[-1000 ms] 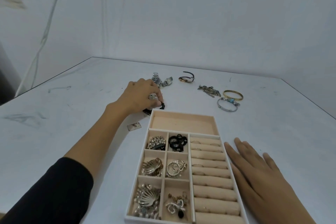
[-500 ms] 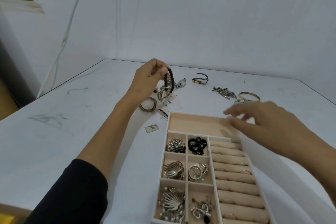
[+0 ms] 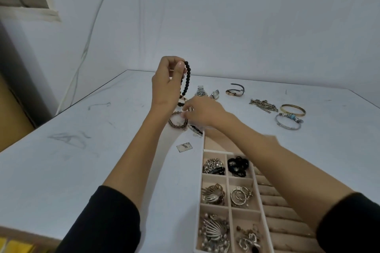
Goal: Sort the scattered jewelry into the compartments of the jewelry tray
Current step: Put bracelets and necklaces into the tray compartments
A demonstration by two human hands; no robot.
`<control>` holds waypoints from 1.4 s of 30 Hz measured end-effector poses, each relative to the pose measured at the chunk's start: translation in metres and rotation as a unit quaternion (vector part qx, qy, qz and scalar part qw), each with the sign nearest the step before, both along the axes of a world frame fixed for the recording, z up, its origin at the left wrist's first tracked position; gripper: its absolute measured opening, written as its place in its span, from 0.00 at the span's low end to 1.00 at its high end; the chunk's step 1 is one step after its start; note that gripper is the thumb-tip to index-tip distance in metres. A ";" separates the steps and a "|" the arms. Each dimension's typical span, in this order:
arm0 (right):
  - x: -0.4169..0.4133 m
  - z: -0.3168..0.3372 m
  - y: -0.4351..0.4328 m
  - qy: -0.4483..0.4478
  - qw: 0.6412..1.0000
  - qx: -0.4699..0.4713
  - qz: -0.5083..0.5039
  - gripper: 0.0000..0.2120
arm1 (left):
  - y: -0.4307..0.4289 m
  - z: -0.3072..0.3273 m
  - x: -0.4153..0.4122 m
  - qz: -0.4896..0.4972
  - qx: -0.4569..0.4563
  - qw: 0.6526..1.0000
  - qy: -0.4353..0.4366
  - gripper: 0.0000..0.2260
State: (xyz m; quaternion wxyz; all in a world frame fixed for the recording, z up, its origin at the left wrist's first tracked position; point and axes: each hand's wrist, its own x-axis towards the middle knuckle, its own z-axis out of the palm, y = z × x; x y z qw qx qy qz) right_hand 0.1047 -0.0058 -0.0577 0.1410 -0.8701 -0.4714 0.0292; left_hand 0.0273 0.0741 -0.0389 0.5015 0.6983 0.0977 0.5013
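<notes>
My left hand (image 3: pixel 165 86) is raised above the table and pinches a black bead bracelet (image 3: pixel 187 80), which hangs from its fingertips. My right hand (image 3: pixel 204 112) reaches across the tray's far end. Its fingertips are at the rim of a brown bead bracelet (image 3: pixel 176 123) lying on the table; I cannot see whether they pinch it. The jewelry tray (image 3: pixel 202 172) lies at the lower right. Its small left compartments hold silver and black pieces, and my right forearm hides much of its ring rolls.
Scattered on the white table beyond the tray are a silver watch (image 3: pixel 201 92), a strap watch (image 3: pixel 235 90), a chain (image 3: pixel 263 105), a gold bangle (image 3: pixel 293 109) and a silver bangle with blue beads (image 3: pixel 289 122). A small square piece (image 3: pixel 184 147) lies left of the tray.
My left hand lifted the black bead bracelet off the table and raised it. My right hand left the table beside the tray and reached over to the brown bracelet.
</notes>
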 end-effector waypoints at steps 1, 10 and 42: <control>0.000 -0.002 0.005 -0.010 1.000 0.009 -0.014 0.13 | 0.001 0.000 0.000 0.004 -0.002 1.000 -0.001 0.04; -0.002 0.001 0.014 0.042 0.997 0.056 -0.042 0.10 | 0.001 0.001 -0.002 0.017 -0.023 1.000 -0.007 0.05; -0.058 0.037 -0.183 0.493 0.839 0.189 0.129 0.06 | -0.024 0.007 -0.004 -0.063 0.000 0.997 0.045 0.05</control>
